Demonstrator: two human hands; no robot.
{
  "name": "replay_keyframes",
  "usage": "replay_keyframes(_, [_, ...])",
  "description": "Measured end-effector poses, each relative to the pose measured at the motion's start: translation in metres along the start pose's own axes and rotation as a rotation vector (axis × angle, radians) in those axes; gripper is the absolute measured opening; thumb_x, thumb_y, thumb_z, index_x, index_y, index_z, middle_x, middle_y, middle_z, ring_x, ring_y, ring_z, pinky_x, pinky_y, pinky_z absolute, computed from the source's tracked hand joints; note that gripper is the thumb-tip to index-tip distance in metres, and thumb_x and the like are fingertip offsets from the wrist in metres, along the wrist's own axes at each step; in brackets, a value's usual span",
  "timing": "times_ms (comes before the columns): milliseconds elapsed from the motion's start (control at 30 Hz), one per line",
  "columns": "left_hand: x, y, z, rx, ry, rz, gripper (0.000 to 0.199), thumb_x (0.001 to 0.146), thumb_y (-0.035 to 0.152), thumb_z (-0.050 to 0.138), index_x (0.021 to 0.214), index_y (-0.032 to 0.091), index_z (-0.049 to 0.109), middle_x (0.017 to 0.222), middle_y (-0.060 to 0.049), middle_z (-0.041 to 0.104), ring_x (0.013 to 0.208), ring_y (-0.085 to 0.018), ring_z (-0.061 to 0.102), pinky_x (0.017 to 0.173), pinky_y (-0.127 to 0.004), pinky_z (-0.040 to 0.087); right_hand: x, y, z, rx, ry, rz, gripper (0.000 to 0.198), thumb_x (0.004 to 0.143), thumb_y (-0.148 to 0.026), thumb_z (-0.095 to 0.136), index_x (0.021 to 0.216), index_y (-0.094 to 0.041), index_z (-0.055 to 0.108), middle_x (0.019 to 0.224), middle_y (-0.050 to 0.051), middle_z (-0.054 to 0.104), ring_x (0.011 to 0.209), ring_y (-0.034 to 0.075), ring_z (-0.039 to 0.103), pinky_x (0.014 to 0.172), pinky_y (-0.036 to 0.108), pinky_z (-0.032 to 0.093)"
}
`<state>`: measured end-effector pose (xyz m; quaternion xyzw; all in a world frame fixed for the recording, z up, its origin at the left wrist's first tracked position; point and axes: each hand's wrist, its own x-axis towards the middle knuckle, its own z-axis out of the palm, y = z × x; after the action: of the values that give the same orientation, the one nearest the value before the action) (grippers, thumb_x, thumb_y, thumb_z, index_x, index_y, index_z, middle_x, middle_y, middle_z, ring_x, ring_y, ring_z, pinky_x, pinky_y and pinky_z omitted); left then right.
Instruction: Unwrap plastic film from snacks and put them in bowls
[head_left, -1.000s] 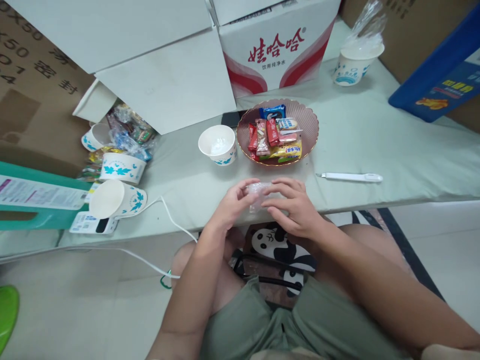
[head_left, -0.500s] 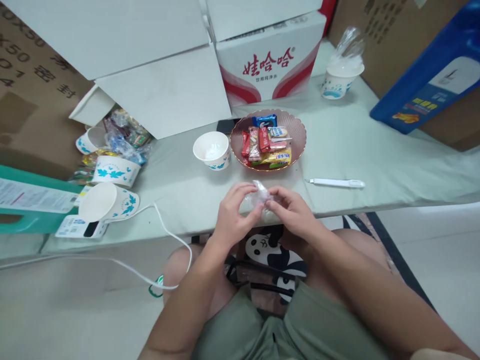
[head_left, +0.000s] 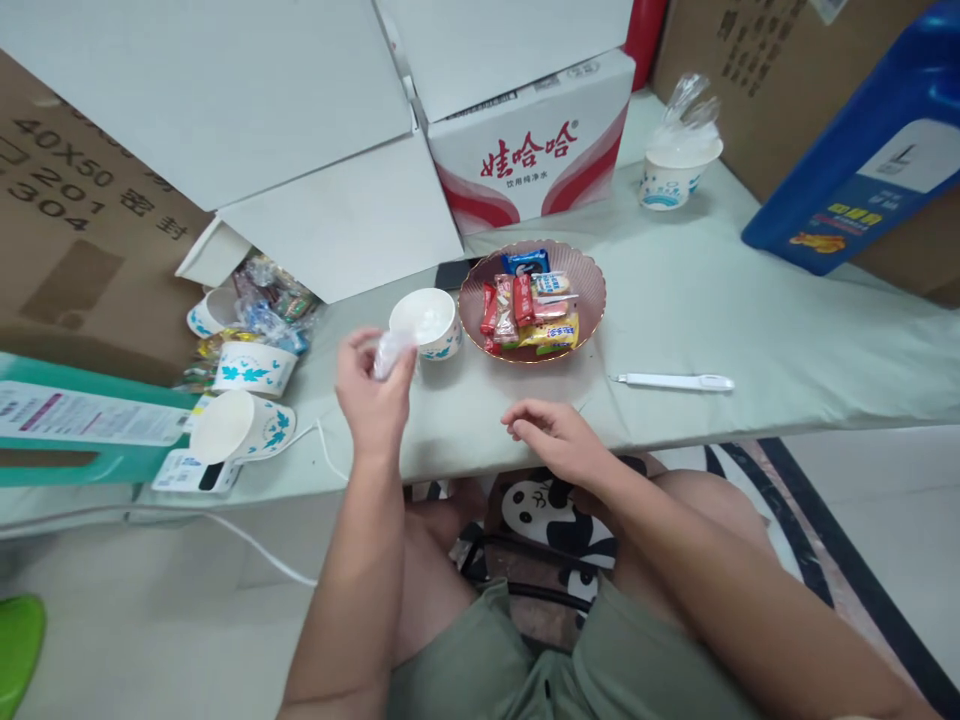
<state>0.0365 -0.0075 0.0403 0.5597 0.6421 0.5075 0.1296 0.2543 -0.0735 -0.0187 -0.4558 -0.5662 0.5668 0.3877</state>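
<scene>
My left hand (head_left: 373,390) is closed, thumb against fingers, on a small crumpled piece of clear plastic film (head_left: 393,350). It is held at the near left side of a white paper bowl (head_left: 424,318) with a blue leaf pattern, overlapping the rim in view. Something pale and translucent lies inside that bowl. Over the table's front edge, my right hand (head_left: 551,432) is loosely curled, with nothing visible in it. Beyond it stands a pink glass dish (head_left: 591,300) with a scalloped gold rim, holding several wrapped snacks (head_left: 526,305).
A white utility knife (head_left: 673,382) lies right of the dish. At the back right stand another paper bowl (head_left: 670,180) stuffed with plastic and a blue jug (head_left: 840,200). Tipped paper bowls (head_left: 256,368) and a white power strip (head_left: 196,472) lie left. Boxes (head_left: 555,150) line the back.
My hands have come apart. The left one carried the plastic film leftward to the paper bowl. My right hand let go of it and stayed near the table edge. The view shifted slightly.
</scene>
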Motion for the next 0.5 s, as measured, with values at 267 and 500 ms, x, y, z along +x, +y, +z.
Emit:
replay_keyframes(267, [0.089,0.016,0.047,0.663,-0.308,0.018,0.033,0.069,0.015,0.072,0.102,0.019,0.074,0.104,-0.014,0.066,0.103,-0.032,0.066,0.098,-0.044,0.049,0.006,-0.001,0.009,-0.046,-0.059,0.081,0.019,0.082,-0.027,0.052,0.085,-0.020,0.069,0.066,-0.001,0.061,0.058,0.013,0.049,0.058,0.027,0.036])
replay_keyframes(500, [0.113,0.027,0.065,0.970,-0.867,-0.078,0.038,0.072,0.016,0.061,0.107,0.020,0.076,0.109,-0.008,0.077,0.101,-0.026,0.069,0.084,-0.027,0.051,0.007,-0.006,0.010,-0.055,-0.091,0.105,0.021,0.085,-0.026,0.050,0.086,-0.018,0.069,0.060,-0.004,0.053,0.053,0.011,0.042,0.056,0.025,0.032])
